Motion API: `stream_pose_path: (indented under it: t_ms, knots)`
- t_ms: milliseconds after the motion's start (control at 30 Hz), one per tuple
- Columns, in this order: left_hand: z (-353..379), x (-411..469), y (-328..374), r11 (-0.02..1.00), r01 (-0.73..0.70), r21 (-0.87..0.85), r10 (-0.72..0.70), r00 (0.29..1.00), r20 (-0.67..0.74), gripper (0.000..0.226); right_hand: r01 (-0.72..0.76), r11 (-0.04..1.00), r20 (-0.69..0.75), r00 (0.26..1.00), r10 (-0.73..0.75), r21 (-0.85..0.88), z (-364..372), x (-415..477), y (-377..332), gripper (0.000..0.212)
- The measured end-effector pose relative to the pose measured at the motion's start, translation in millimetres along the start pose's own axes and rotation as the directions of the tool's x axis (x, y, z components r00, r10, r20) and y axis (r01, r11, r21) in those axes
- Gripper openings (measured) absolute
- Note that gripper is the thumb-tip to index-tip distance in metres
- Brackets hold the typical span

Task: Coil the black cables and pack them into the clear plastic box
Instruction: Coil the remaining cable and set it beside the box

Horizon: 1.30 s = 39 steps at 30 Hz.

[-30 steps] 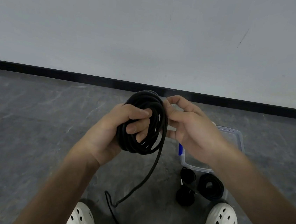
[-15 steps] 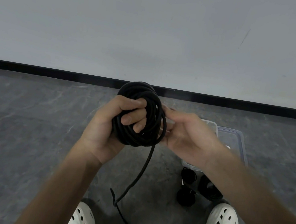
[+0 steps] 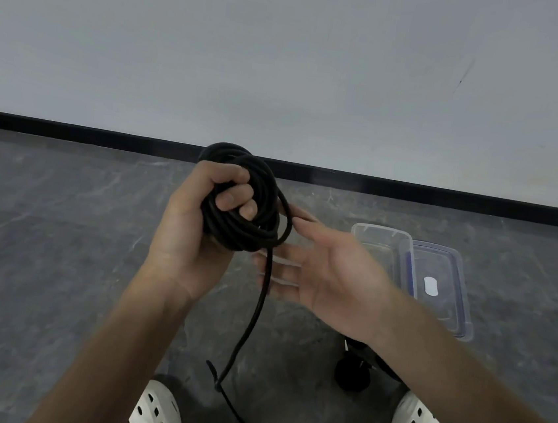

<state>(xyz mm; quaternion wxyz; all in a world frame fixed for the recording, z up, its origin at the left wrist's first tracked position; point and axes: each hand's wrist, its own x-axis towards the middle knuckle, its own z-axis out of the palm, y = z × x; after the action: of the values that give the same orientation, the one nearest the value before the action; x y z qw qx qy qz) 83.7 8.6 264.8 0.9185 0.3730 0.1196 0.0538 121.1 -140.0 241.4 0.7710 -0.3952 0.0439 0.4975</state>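
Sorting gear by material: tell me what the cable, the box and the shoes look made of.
Cable: probably rubber or PVC jacket, matte black; it bends in smooth loops without shine. Box: clear hard plastic; see-through walls, stiff rim. Shoes: likely moulded white foam; one piece, punched with holes.

- Right hand (image 3: 329,278), pinching the coil (image 3: 243,238) a second ago, now lies open, fingers straight behind the hanging strand (image 3: 262,292).
- Left hand (image 3: 192,233) carries the coil higher, against the baseboard (image 3: 411,187).
- Clear plastic box (image 3: 384,228) becomes mostly uncovered.
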Motion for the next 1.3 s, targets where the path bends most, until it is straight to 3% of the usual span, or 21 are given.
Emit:
stream_pose_path:
  t_ms: [200,400,533,667,867,967,1067,1167,1300]
  knots:
    - [4,3,-1,0.993,-0.070,0.095,0.088,0.975,-0.203,0.020,-0.074,0.984,0.033,0.996,0.081,-0.161,11,-1,19,0.038]
    - [5,2,-7,0.966,-0.113,0.232,0.185,0.931,-0.316,0.020,-0.031,0.931,-0.011,1.000,0.028,-0.364,17,-1,25,0.026]
    - [4,3,-6,0.927,-0.138,0.348,0.250,0.920,-0.301,0.026,-0.126,0.967,0.099,0.984,0.151,-0.223,21,-5,26,0.029]
    - [-4,6,-6,0.874,-0.149,0.463,0.332,0.879,-0.344,0.024,-0.115,0.955,0.067,0.988,0.138,-0.275,21,-7,27,0.029]
    - [-5,9,-6,0.769,-0.130,0.626,0.465,0.786,-0.408,0.023,-0.082,0.827,0.094,0.982,0.161,-0.556,29,-16,30,0.020]
    - [-3,8,-5,0.724,-0.105,0.681,0.484,0.782,-0.393,0.020,-0.063,0.746,0.112,0.977,0.182,-0.663,29,-19,28,0.022]
    - [-6,7,-4,0.624,-0.091,0.776,0.517,0.793,-0.323,0.013,-0.031,0.693,0.088,0.987,0.136,-0.720,26,-19,20,0.022]
    - [-11,9,-7,0.473,-0.049,0.880,0.522,0.820,-0.235,0.025,-0.013,0.674,0.059,0.995,0.083,-0.738,24,-17,13,0.022]
    - [-17,14,-12,0.262,0.085,0.961,0.384,0.905,-0.184,0.030,0.121,0.448,0.079,0.991,-0.112,-0.886,18,-14,11,0.025]
